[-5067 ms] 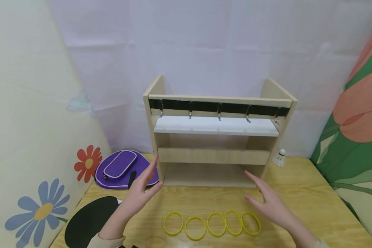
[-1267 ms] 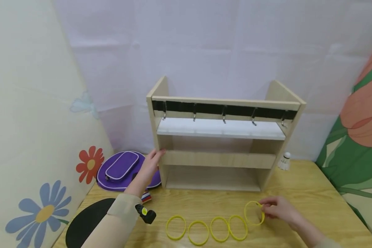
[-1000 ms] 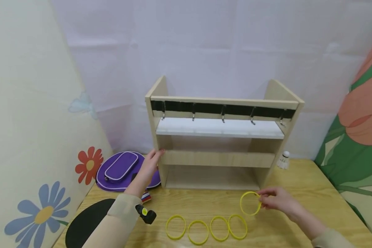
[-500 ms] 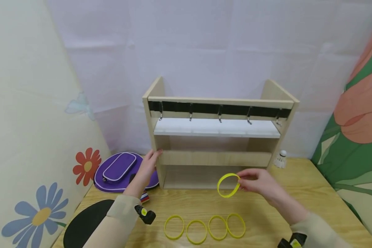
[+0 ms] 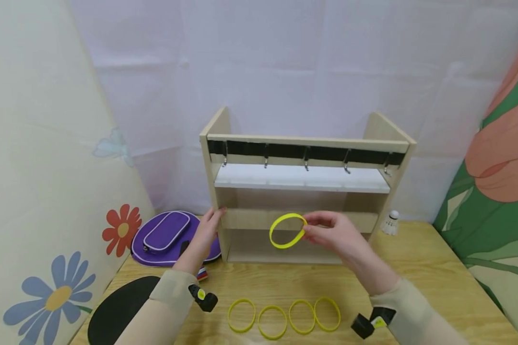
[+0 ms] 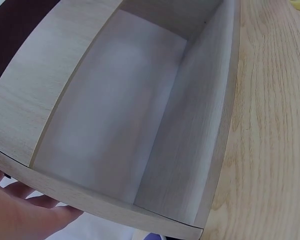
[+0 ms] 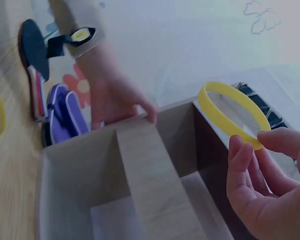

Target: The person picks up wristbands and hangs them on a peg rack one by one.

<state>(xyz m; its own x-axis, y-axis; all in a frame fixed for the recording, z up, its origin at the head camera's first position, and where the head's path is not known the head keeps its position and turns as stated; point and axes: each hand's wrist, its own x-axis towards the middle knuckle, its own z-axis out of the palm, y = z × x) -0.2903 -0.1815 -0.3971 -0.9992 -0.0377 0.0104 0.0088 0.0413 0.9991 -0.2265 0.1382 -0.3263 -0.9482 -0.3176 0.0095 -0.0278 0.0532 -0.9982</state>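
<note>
In the head view my right hand (image 5: 338, 235) pinches a yellow ring (image 5: 287, 216) between thumb and fingertips, raised before the middle of the wooden shelf (image 5: 259, 219). The right wrist view shows this ring's thin band (image 7: 215, 115) tilted above the fingers. My left hand (image 5: 206, 229) grips the shelf's left side panel, its thumb over the front edge; the left wrist view has its fingers along the panel's outer face. Small metal hooks (image 5: 306, 165) line a black strip across the shelf's top board, all bare. Several more yellow rings (image 5: 241, 330) lie in a row on the table.
A purple case (image 5: 168, 232) with white trim lies left of the shelf, behind the left forearm. Nearer is a black table tennis bat (image 5: 121, 311), partly covered by the left sleeve. A white shuttlecock (image 5: 390, 223) stands to the shelf's right.
My right hand has picked the rightmost ring off the table and carried it up and leftward to the shelf's front. Earlier both hands were free; the left has since taken hold of the side panel.
</note>
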